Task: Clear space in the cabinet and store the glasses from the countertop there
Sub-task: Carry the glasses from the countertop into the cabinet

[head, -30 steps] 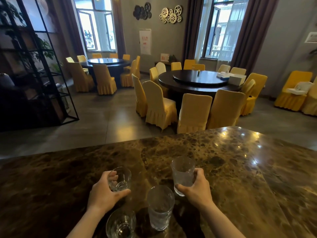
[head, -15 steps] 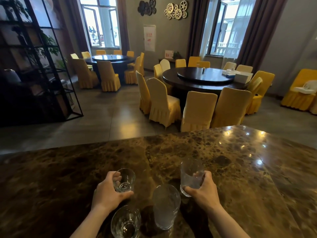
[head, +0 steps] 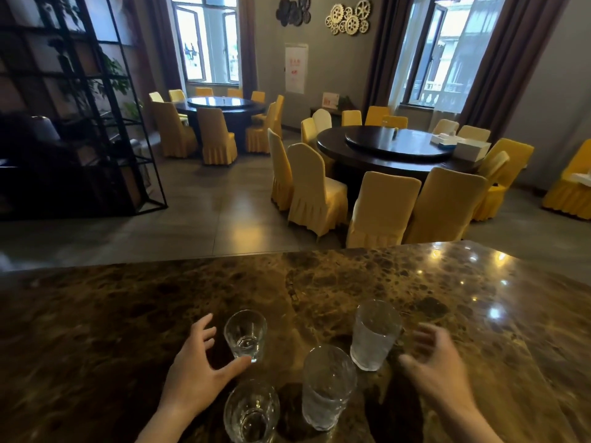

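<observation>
Several clear glasses stand on the dark marble countertop (head: 96, 330). A short tumbler (head: 245, 334) stands at the back left, a tall textured glass (head: 374, 334) at the back right. Nearer me are another tall textured glass (head: 327, 386) and a short tumbler (head: 251, 412). My left hand (head: 200, 375) is open just left of the back short tumbler, thumb near its base, not gripping. My right hand (head: 438, 369) is open and blurred, a little right of the back tall glass. No cabinet is in view.
Beyond the counter's far edge lies a tiled floor with a black metal shelf unit (head: 80, 123) at the left. Two round dark tables (head: 390, 148) with yellow-covered chairs (head: 380, 209) fill the room behind.
Both hands have let go of the glasses they held. The short tumbler and the tall glass now stand free on the counter, and the hands have drawn apart from them.
</observation>
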{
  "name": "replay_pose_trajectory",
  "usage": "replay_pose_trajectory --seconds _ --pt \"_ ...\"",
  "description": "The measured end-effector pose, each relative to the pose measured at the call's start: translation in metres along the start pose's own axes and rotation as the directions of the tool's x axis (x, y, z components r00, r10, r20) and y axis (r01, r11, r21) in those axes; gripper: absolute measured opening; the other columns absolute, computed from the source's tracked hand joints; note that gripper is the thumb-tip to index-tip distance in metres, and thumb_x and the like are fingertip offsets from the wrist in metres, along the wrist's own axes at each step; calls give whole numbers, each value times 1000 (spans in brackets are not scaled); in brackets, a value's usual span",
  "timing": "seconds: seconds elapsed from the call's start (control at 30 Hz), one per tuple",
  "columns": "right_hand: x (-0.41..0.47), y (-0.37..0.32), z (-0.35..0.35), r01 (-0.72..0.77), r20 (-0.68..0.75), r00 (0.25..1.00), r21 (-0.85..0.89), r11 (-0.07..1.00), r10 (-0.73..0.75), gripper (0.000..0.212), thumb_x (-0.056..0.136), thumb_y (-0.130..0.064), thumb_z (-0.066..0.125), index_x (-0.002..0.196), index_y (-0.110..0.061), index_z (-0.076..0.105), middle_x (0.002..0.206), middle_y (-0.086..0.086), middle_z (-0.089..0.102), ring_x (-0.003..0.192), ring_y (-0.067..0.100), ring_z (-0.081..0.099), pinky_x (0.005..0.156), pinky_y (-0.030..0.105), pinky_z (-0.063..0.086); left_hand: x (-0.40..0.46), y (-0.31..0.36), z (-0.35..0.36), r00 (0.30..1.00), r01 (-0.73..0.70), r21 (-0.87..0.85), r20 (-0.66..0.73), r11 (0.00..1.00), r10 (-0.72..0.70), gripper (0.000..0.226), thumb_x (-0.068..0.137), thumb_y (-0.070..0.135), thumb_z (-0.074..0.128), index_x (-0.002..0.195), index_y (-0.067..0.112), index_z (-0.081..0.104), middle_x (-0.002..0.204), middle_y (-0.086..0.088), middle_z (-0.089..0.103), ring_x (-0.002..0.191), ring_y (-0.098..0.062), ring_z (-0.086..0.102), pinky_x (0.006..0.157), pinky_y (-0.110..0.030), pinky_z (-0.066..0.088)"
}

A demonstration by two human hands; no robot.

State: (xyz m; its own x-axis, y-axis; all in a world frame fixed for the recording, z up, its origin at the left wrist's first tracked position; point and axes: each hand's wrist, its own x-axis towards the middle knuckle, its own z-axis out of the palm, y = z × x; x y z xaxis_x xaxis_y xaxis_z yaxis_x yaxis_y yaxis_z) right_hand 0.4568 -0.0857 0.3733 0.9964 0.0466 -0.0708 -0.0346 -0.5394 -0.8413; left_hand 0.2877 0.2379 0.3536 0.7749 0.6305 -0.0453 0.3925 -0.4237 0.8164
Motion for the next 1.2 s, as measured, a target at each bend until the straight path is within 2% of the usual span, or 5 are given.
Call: replay_pose_trajectory --seconds 0.13,0.27,0.4,0.67,1.2 --pt "-21 -67 -18 386 -184 904 -37 922 -386 33 85 -10 72 111 -26 58 96 -15 63 90 5 64 71 22 51 -47 1 -26 992 -96 49 -82 994 100 71 60 63 76 122 38 51 122 15 59 110 -2 55 99 -32 46" --pt "-37 -142 36 648 235 744 -27 761 -625 33 86 -27 70 117 -30 61 107 -16 64 96 -3 62 78 22 57 -79 24 -26 974 -223 193 85 956 210 83 54 78 72 124 55 35 122 34 40 116 7 44 99 -20 39" --pt "-36 -169 122 789 639 570 -249 561 -517 70 81 -35 80 142 -33 46 135 -6 51 123 15 50 99 37 52 -82 34 -6 950 -305 350 180 886 256 109 50 89 61 142 49 16 137 32 25 126 6 30 108 -23 31" --pt "-24 -152 188 827 767 542 -413 382 -343 82 70 -24 88 142 -26 49 127 3 52 117 25 55 94 36 52 -72 15 13 946 -300 353 231 886 228 100 59 71 75 141 41 27 132 22 37 124 -4 39 105 -33 40" --pt "-68 -162 217 831 733 515 -297 471 -445 88 66 -26 92 143 -24 50 122 -4 51 107 19 57 85 30 55 -99 -16 -29 969 -240 332 147 912 201 97 57 67 79 139 42 33 130 25 39 123 -1 40 108 -32 39"
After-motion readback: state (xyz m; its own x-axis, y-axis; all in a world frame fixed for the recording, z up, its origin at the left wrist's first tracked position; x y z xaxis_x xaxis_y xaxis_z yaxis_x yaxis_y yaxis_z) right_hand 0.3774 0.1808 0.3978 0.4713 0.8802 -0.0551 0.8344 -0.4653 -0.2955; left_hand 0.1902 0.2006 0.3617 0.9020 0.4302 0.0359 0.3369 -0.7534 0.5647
